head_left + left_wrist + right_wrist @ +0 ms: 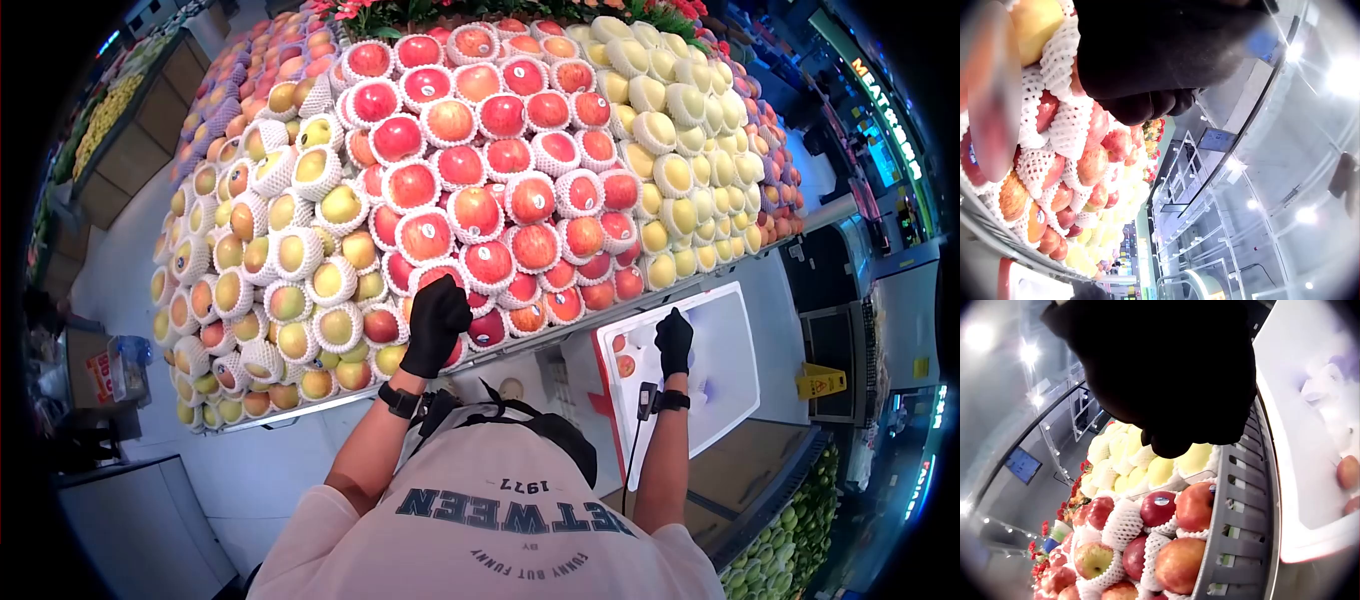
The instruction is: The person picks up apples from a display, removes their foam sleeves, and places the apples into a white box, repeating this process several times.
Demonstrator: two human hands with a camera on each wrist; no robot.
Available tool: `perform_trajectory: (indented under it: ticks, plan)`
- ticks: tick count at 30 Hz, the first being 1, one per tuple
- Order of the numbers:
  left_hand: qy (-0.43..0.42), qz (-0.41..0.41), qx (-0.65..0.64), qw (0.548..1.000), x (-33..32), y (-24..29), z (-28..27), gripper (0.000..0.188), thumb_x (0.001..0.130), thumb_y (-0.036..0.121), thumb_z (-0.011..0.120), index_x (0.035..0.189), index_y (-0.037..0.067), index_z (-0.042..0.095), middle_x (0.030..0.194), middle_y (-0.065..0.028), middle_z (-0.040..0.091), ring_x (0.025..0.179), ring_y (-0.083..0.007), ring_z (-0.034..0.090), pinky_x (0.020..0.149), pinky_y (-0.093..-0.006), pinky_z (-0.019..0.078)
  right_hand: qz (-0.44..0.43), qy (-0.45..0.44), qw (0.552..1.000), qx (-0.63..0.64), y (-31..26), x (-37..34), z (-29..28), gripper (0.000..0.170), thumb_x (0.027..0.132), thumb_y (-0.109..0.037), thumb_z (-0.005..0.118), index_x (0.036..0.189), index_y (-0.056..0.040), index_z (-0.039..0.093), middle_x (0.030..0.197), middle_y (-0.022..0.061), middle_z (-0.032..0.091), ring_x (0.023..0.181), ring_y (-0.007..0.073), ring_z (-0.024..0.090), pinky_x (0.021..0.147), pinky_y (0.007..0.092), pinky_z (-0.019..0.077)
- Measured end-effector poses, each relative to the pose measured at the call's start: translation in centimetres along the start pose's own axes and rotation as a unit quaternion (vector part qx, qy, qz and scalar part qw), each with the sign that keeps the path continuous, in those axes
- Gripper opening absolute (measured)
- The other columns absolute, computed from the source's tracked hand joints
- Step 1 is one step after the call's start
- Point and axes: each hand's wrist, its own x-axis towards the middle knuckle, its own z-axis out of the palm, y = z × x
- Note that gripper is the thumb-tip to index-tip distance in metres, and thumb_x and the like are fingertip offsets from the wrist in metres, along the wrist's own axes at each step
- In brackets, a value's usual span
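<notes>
My left hand (437, 328), in a black glove, is curled into a fist in front of the lower rows of red apples (486, 262). The left wrist view shows its fingers (1138, 106) folded under, with no item visible in them. Over the white foam box (735, 385) hangs my right hand (675, 342), also gloved in black and balled into a fist. In the right wrist view that hand is a dark shape against yellow fruit (1161, 469) and the display's grey slatted edge (1238, 519). A few apples (1347, 472) lie inside the box.
Greenish-yellow fruit in foam nets (290, 255) is piled at the left, pale yellow fruit (690, 150) at the right. A metal rail (545, 342) runs along the display's front. A yellow floor sign (822, 381) stands right of the box; green produce (785, 535) fills a stand behind it.
</notes>
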Motion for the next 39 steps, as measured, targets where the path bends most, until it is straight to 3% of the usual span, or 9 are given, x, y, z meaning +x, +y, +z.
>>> perform_trajectory:
  ticks: [1, 3, 5, 11, 16, 19, 31, 36, 39]
  plan:
    - [-0.002, 0.010, 0.006, 1.000, -0.1, 0.6, -0.2, 0.034, 0.097, 0.024, 0.039, 0.066, 0.016, 0.031, 0.057, 0.0048, 0.025, 0.046, -0.0077, 0.025, 0.045, -0.0238, 0.0241, -0.054, 0.008, 0.998, 0.015, -2.0, 0.3, 0.1, 0.038, 0.095, -0.024, 0.046, 0.059, -0.0106, 0.045, 0.048, -0.0025, 0.037, 0.038, 0.0106, 0.036, 0.037, 0.0291, 0.0275]
    - [-0.004, 0.027, 0.016, 0.999, -0.4, 1.5, -0.6, 0.034, 0.098, 0.024, 0.038, 0.066, 0.016, 0.031, 0.057, 0.0047, 0.025, 0.046, -0.0071, 0.025, 0.044, -0.0236, 0.0237, 0.102, -0.065, 0.984, 0.130, -6.3, 0.9, -0.4, 0.036, 0.095, -0.021, 0.045, 0.062, -0.0069, 0.048, 0.052, -0.0004, 0.045, 0.038, 0.0107, 0.039, 0.038, 0.0276, 0.0303]
    - [-0.004, 0.047, 0.033, 0.998, -0.7, 2.6, -0.8, 0.034, 0.098, 0.024, 0.037, 0.066, 0.016, 0.031, 0.058, 0.0046, 0.024, 0.046, -0.0062, 0.025, 0.044, -0.0227, 0.0235, 0.162, -0.107, 0.966, 0.172, -10.0, 1.3, -0.5, 0.033, 0.095, -0.021, 0.045, 0.065, -0.0061, 0.050, 0.054, 0.0005, 0.049, 0.039, 0.0104, 0.041, 0.038, 0.0263, 0.0308]
    - [0.024, 0.062, -0.030, 0.997, -1.3, 5.0, -2.9, 0.034, 0.100, 0.025, 0.034, 0.067, 0.016, 0.033, 0.057, 0.0046, 0.026, 0.045, -0.0072, 0.025, 0.045, -0.0220, 0.0242, 0.117, -0.165, 0.933, 0.296, -15.6, 4.3, -0.8, 0.026, 0.092, -0.022, 0.045, 0.088, -0.0029, 0.061, 0.063, 0.0056, 0.057, 0.047, 0.0107, 0.050, 0.044, 0.0249, 0.0376]
    - [0.080, 0.133, 0.027, 0.988, -1.4, 6.4, -3.7, 0.037, 0.100, 0.026, 0.034, 0.065, 0.016, 0.032, 0.054, 0.0041, 0.025, 0.045, -0.0083, 0.025, 0.044, -0.0235, 0.0241, 0.043, -0.203, 0.923, 0.323, -21.7, 9.4, -0.2, 0.025, 0.095, -0.020, 0.045, 0.106, -0.0027, 0.058, 0.064, 0.0069, 0.059, 0.049, 0.0115, 0.053, 0.046, 0.0242, 0.0416]
    - [0.099, 0.146, -0.062, 0.982, -1.5, 6.7, -4.1, 0.033, 0.099, 0.022, 0.037, 0.067, 0.015, 0.031, 0.058, 0.0045, 0.025, 0.048, -0.0073, 0.026, 0.044, -0.0219, 0.0234, 0.025, -0.223, 0.909, 0.351, -24.4, 13.7, 1.4, 0.023, 0.094, -0.018, 0.049, 0.111, -0.0038, 0.056, 0.069, 0.0081, 0.062, 0.053, 0.0121, 0.056, 0.049, 0.0247, 0.0447]
    - [0.201, 0.200, 0.012, 0.959, -1.4, 6.7, -2.8, 0.030, 0.097, 0.025, 0.040, 0.069, 0.017, 0.034, 0.062, 0.0044, 0.028, 0.053, -0.0074, 0.030, 0.048, -0.0220, 0.0270, -0.213, -0.309, 0.885, 0.277, -39.2, 27.9, 7.8, 0.021, 0.085, -0.010, 0.055, 0.104, -0.0019, 0.059, 0.091, 0.0051, 0.063, 0.079, 0.0121, 0.060, 0.067, 0.0258, 0.0505]
    - [0.219, 0.220, 0.036, 0.950, -1.7, 6.1, -2.7, 0.025, 0.098, 0.027, 0.040, 0.075, 0.017, 0.039, 0.067, 0.0039, 0.034, 0.058, -0.0070, 0.035, 0.051, -0.0205, 0.0305, -0.382, -0.194, 0.890, 0.156, -43.3, 33.2, 13.1, 0.035, 0.082, -0.021, 0.063, 0.111, -0.0025, 0.057, 0.103, 0.0111, 0.064, 0.089, 0.0186, 0.062, 0.079, 0.0301, 0.0501]
    - [0.220, 0.226, 0.027, 0.949, -1.8, 5.7, -3.1, 0.024, 0.098, 0.027, 0.040, 0.076, 0.016, 0.040, 0.068, 0.0036, 0.036, 0.060, -0.0073, 0.037, 0.051, -0.0204, 0.0312, -0.360, -0.168, 0.911, 0.111, -46.2, 33.7, 15.3, 0.048, 0.077, -0.031, 0.069, 0.114, -0.0037, 0.055, 0.107, 0.0165, 0.063, 0.097, 0.0265, 0.062, 0.086, 0.0334, 0.0482]
